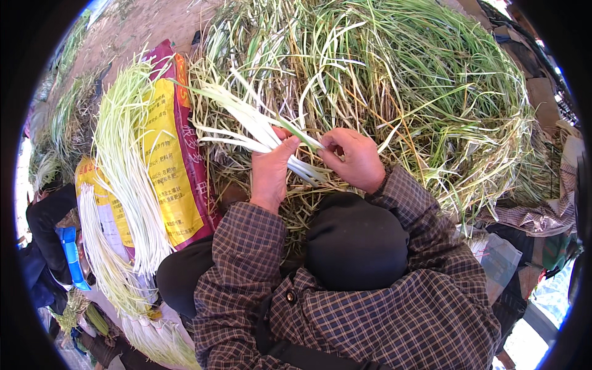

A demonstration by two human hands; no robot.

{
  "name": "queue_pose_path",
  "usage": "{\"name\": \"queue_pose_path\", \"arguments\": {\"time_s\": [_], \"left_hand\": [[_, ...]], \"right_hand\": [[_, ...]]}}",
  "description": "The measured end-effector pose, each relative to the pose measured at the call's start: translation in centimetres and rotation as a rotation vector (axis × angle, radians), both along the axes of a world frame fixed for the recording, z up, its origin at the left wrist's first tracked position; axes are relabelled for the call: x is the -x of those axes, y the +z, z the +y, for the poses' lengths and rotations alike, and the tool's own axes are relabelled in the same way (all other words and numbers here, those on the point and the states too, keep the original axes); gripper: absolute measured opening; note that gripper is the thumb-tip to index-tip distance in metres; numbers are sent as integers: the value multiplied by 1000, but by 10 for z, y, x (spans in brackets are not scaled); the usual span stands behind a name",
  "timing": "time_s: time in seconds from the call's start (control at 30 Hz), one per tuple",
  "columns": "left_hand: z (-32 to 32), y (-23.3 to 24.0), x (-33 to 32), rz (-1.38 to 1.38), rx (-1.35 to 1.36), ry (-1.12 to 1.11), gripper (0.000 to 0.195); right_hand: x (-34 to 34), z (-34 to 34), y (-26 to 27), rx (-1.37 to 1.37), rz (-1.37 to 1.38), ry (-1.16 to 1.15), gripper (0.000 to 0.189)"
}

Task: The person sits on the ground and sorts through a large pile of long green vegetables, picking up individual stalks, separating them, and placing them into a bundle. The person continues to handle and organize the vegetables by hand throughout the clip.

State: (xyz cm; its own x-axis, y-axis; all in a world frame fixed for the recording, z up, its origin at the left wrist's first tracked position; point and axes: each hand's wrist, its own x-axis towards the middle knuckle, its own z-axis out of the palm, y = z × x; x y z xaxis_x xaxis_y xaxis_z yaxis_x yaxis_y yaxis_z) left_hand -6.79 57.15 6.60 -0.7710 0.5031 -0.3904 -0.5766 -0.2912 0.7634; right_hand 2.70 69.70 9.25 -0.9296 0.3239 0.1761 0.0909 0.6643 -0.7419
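My left hand [273, 169] is closed around a small bunch of pale blanched chives [245, 118], their leaves pointing to the upper left and their white ends to the lower right. Just to the right, my right hand [354, 155] pinches the end of a single stalk with a green leaf [298, 132] between thumb and fingers. That stalk crosses over the bunch near my left thumb. Below both hands lies a large heap of uncleaned green and pale chives [444, 106] mixed with dry straw-coloured leaves.
Long pale chives [134, 185] lie in a pile on a yellow and purple printed sack [178, 208] at the left. More white bundles [99, 249] lie beside and below it. A person's dark sleeve [48, 231] shows at the far left. Checked cloth [536, 215] lies at the right.
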Motion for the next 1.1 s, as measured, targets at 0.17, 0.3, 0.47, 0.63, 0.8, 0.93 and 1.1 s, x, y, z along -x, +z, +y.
{"name": "queue_pose_path", "arguments": {"time_s": [0.17, 0.3, 0.47, 0.63, 0.8, 0.93, 1.1], "left_hand": [[3, 4, -6, -41, -2, -122, 19], [-1, 4, 3, -52, 9, 70, 17], [-8, -3, 17, -59, 65, 241, 20], [-12, -7, 23, -20, 81, 297, 24], [-9, -1, 18, -10, 10, 223, 23], [-6, 6, 15, -26, -61, 195, 21], [-19, 9, 32, 119, -20, 242, 18]], "right_hand": [[-10, -1, -2, 613, -80, 65, 15], [-44, 18, -10, 1189, -28, 162, 15], [-144, 52, -26, 1254, -246, -90, 17], [-204, 62, -22, 51, -1224, -200, 20], [-153, 44, 6, -98, -480, -155, 33], [-74, 18, -21, -150, -185, 104, 31], [-47, 20, -44, 736, -423, -24, 14]]}}
